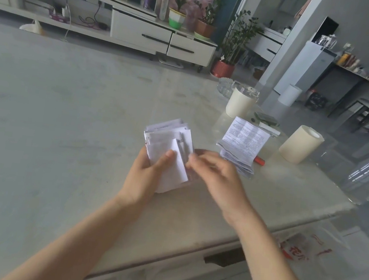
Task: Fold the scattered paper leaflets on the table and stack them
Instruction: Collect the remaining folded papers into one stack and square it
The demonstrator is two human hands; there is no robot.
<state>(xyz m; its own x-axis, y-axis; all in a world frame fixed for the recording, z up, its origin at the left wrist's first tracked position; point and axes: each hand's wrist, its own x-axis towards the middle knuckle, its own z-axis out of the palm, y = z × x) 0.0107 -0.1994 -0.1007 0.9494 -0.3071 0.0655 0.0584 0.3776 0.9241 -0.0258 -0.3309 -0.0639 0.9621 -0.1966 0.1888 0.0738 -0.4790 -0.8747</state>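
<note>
From the head view, both bare forearms reach in from 6 o'clock over the pale tabletop [66, 105]. The left hand [148, 172] grips one bundle of folded leaflets [169, 140], its thumb laid across the front sheet and its fingers wrapped behind. The right hand [218, 177] comes in from 4 o'clock with its fingers curled at the bundle's right edge. They are blurred, so whether they pinch a sheet cannot be told. At 2 o'clock from the bundle one pile of unfolded leaflets [241, 142] lies on the tabletop, its top sheet covered in print too small to read. One red object [259, 160] pokes out beside it. Two cream cups stand nearby, a lidded cup [240, 102] at the pile's 12 o'clock and a plain cup [300, 143] at its 3 o'clock.
</note>
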